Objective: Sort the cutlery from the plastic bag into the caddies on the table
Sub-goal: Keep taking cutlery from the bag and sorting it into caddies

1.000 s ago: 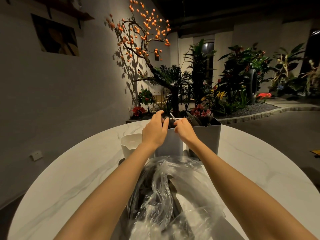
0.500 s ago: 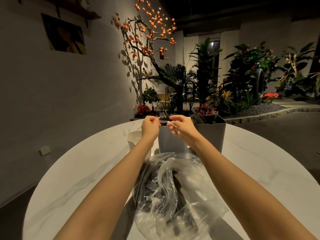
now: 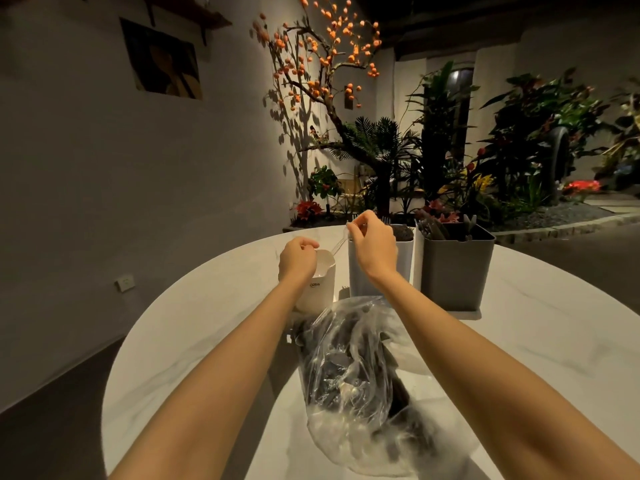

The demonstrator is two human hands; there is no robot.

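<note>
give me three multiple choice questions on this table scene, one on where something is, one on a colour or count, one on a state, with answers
1. Where does the plastic bag lie?
A. on the table, nearer the camera than the caddies
B. inside the dark grey caddy
C. on the floor

2. How many caddies stand on the table?
A. one
B. three
C. five

3. What is the right hand doing?
A. lying flat on the table
B. pinching a thin clear item above the caddies
C. reaching into the bag

Answers:
1. A, the bag lies between the forearms, in front of the caddies.
2. B, a white caddy, a light grey caddy and a dark grey caddy stand in a row.
3. B, its fingertips are closed on a clear item that slants down toward the left hand at the white caddy's rim.
</note>
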